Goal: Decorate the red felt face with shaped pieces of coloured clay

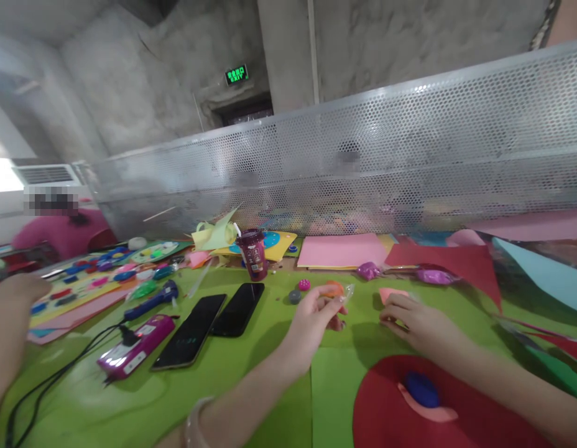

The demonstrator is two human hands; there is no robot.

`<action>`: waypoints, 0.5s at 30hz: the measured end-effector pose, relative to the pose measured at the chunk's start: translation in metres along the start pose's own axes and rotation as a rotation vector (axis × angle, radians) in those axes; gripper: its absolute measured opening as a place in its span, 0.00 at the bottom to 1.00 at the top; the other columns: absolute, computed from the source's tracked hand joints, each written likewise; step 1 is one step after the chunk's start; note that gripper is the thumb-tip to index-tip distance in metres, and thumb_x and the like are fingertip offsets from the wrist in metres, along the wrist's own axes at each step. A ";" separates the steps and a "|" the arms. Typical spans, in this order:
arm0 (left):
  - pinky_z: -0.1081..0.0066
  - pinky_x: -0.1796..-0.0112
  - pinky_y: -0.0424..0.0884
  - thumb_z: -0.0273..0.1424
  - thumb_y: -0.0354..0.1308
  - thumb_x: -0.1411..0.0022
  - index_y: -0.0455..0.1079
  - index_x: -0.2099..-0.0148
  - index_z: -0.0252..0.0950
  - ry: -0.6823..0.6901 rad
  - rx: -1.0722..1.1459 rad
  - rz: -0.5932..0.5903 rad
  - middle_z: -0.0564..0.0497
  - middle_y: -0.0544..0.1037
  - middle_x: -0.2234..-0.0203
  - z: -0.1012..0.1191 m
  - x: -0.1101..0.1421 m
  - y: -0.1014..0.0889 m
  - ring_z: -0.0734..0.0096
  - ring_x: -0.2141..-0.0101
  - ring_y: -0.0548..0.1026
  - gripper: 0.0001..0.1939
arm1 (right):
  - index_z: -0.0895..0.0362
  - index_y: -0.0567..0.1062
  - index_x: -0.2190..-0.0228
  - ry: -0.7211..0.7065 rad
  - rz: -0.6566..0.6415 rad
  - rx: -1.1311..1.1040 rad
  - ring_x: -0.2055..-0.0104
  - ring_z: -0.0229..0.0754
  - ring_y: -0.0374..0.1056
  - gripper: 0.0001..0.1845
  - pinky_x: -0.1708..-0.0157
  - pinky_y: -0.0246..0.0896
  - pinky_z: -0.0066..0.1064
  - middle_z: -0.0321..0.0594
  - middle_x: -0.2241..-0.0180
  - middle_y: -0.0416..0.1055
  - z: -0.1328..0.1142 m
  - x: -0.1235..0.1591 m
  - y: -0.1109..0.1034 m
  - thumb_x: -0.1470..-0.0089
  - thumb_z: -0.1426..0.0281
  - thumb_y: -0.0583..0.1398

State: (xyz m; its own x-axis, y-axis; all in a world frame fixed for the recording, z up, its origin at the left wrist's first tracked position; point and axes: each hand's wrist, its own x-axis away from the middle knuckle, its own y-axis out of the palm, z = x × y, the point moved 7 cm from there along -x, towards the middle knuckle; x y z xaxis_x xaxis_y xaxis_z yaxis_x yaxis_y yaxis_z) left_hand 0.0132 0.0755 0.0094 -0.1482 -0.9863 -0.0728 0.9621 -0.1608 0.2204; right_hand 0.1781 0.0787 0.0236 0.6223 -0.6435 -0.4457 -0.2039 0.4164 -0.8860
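Observation:
My left hand (320, 306) is closed, thumb and fingers pinching a clear wrapper with orange modelling clay (334, 288) in it. To its right, my right hand (403, 314) curls its fingers at a salmon-pink packet (393, 294), partly hidden behind them. A large red paper disc (379, 398) lies below my right forearm. On the disc sit a dark blue clay lump (422, 389) and a curved salmon-pink clay strip (428, 410). Left of my left hand are a pink dotted ball (304, 284) and a grey lump (295, 297).
Two phones (191, 333) and a purple power strip (137, 345) with a black cable lie left. A dark red cup (253, 255) stands behind them. Purple clay packets (435, 277) and coloured paper line a perforated metal screen (386, 155). Another person's arm (11, 317) enters at left.

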 end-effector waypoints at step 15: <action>0.72 0.69 0.66 0.30 0.60 0.47 0.68 0.57 0.31 -0.128 -0.223 -0.188 0.51 0.74 0.77 -0.015 -0.021 -0.002 0.76 0.77 0.70 0.15 | 0.58 0.72 0.70 -0.079 -0.073 0.185 0.68 0.45 0.67 0.10 0.77 0.58 0.30 0.44 0.68 0.68 -0.002 0.010 0.023 0.45 0.77 0.52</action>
State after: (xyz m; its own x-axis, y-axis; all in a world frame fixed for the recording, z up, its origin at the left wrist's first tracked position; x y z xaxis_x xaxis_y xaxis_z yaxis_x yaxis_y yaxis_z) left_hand 0.0181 0.0969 -0.0038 -0.3425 -0.9389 0.0345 0.9394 -0.3429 -0.0053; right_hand 0.1778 0.0807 -0.0018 0.6895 -0.6268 -0.3630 -0.0182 0.4860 -0.8738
